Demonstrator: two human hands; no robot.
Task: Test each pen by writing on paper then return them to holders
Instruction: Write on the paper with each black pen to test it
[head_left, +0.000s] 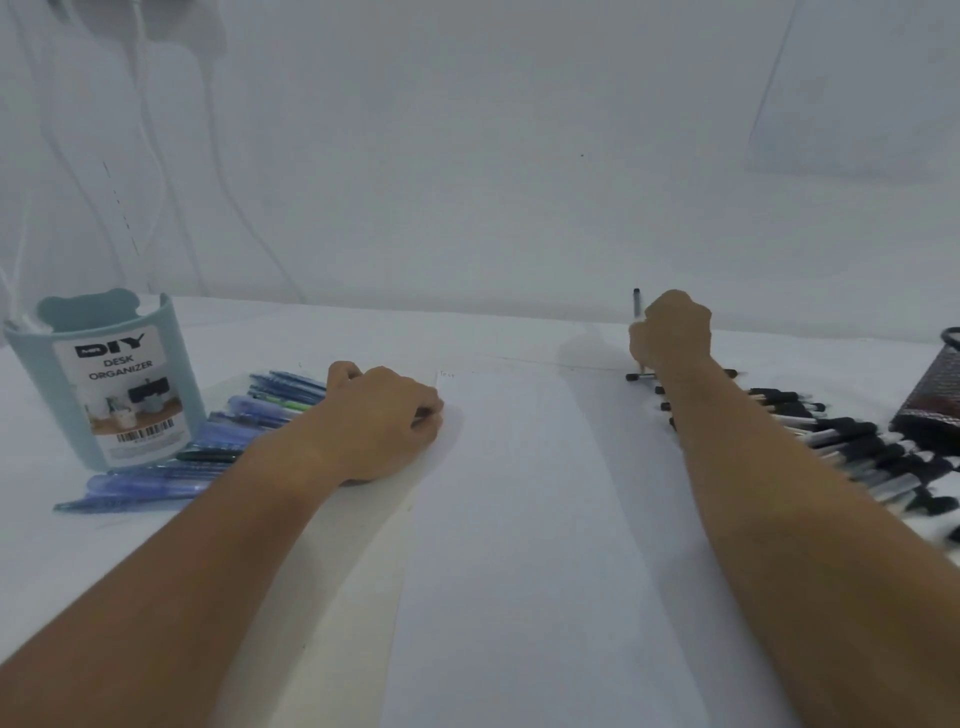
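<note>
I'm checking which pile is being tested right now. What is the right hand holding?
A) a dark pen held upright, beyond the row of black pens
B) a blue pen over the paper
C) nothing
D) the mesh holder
A: the right hand grips a dark pen upright, just beyond the row of black pens.

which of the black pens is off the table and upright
The black pen gripped in the right hand, its end pointing up; the other black pens lie flat on the table.
</note>
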